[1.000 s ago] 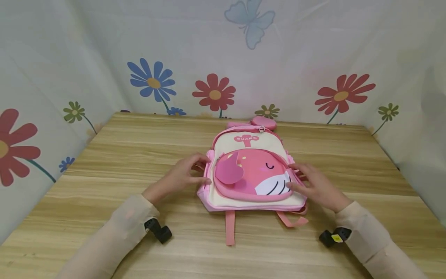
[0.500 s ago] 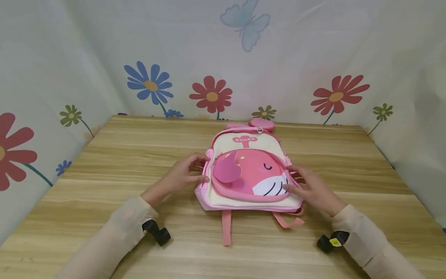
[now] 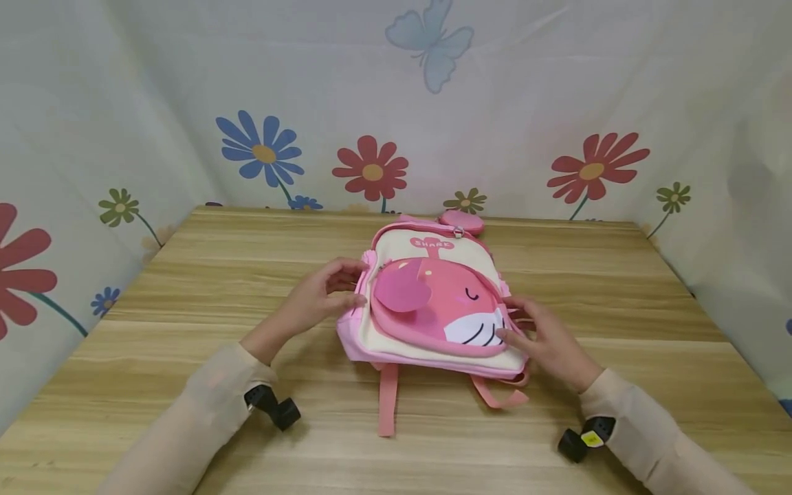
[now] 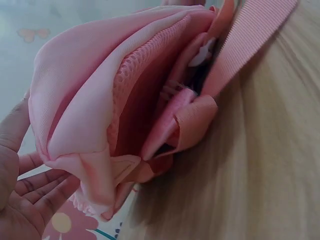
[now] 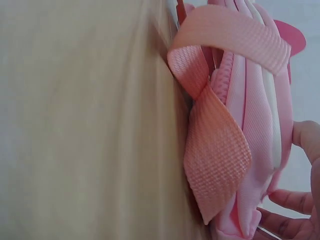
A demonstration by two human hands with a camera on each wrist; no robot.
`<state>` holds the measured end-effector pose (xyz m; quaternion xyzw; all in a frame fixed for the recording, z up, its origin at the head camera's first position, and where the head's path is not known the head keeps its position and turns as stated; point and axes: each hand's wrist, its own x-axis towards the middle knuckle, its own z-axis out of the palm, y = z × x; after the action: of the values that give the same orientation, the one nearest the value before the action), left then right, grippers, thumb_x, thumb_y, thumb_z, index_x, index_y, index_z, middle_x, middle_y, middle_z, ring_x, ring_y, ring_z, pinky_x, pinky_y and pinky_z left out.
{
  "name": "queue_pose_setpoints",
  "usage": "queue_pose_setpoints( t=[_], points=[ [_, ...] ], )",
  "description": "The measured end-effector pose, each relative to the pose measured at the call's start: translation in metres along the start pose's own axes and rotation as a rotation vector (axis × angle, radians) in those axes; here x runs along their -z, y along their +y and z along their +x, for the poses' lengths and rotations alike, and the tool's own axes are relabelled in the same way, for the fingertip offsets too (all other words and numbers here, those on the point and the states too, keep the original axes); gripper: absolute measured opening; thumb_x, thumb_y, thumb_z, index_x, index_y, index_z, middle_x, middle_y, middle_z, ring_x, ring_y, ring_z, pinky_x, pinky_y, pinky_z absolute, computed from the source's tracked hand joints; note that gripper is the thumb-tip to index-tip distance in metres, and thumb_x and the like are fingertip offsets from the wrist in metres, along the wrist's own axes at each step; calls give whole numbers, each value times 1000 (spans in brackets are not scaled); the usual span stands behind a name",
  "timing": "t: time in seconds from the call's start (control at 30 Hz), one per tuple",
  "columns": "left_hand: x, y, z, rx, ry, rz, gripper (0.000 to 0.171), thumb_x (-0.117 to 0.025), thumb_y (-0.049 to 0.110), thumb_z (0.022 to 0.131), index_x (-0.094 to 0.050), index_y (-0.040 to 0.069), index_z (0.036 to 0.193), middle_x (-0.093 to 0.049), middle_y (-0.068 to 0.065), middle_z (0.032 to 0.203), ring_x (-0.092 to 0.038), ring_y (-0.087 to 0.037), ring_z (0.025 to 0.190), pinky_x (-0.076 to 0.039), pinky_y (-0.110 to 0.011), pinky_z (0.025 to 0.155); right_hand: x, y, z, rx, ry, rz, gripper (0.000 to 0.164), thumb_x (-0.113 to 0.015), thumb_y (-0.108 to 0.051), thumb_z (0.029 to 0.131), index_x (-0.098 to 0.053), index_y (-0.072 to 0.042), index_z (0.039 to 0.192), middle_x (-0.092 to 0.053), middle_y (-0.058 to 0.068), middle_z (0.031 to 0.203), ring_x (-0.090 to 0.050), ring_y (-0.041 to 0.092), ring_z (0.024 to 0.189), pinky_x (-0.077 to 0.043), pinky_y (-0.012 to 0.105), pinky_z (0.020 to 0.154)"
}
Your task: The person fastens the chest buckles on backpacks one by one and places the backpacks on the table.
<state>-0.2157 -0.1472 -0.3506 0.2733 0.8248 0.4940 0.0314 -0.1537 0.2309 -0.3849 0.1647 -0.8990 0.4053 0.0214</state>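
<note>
A pink and cream backpack (image 3: 433, 289) lies front-up on the table, marked "SHARK" above a pink whale-shaped front pocket with a loose fin. Its left side sits higher than its right. My left hand (image 3: 315, 299) holds the left side, thumb at the front edge, fingers along the side. On the opposite side my right hand (image 3: 553, 340) grips the lower right edge, thumb over the whale's white belly. A side mesh pocket (image 4: 135, 75) faces the left wrist camera. In the right wrist view, a looped coral strap (image 5: 217, 155) hangs by the bag's bottom. Some fingertips are hidden behind the bag.
A small pink heart-shaped pouch (image 3: 463, 221) is at the bag's top, near the far edge of the wooden table (image 3: 235, 275). Two strap ends, one a coral strap (image 3: 387, 402), trail toward me. A flowered curtain (image 3: 334, 82) encloses the back and sides.
The backpack's left side has risen and the bag has turned slightly, its lower right corner now nearer me. My left hand has moved up with it. The view has shifted a little.
</note>
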Motion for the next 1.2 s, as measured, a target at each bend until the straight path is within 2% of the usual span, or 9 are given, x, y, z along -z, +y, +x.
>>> queue_pose_setpoints(
  t=[0.37, 0.6, 0.87, 1.03, 1.2],
  points=[
    [14, 27, 8, -35, 40, 49, 48, -71, 16, 87, -54, 7, 131, -61, -12, 125, -62, -24, 109, -51, -44, 97, -15, -2, -3, 13, 40, 131, 51, -65, -16, 92, -45, 4, 134, -54, 21, 131, -56, 36, 115, -46, 52, 100],
    [25, 44, 12, -48, 56, 85, 47, -68, 20, 88, -55, 12, 133, -62, -8, 127, -61, -21, 111, -51, -28, 94, -25, -6, -3, 2, 38, 201, 50, -62, -16, 94, -42, 5, 135, -51, 22, 132, -54, 37, 118, -45, 48, 101],
    [32, 62, 9, -101, 50, 51, 42, -62, 18, 90, -56, 7, 131, -60, -11, 128, -59, -22, 113, -49, -16, 90, -39, -14, -1, -31, 38, 308, 53, -60, -16, 95, -38, 4, 138, -46, 22, 138, -49, 36, 124, -39, 46, 106],
    [36, 70, 5, -142, 47, 53, 42, -62, 18, 91, -56, 6, 130, -60, -12, 128, -58, -22, 113, -49, -15, 89, -48, -17, 1, -36, 35, 362, 50, -59, -15, 95, -39, 5, 136, -46, 22, 137, -48, 36, 125, -38, 47, 108],
    [39, 82, 4, -179, 35, 87, 43, -62, 20, 91, -56, 6, 131, -57, -11, 130, -56, -21, 115, -44, -15, 96, -56, -20, 2, -35, 26, 425, 50, -59, -14, 95, -39, 5, 137, -46, 23, 137, -46, 37, 126, -38, 47, 108]
  ],
)
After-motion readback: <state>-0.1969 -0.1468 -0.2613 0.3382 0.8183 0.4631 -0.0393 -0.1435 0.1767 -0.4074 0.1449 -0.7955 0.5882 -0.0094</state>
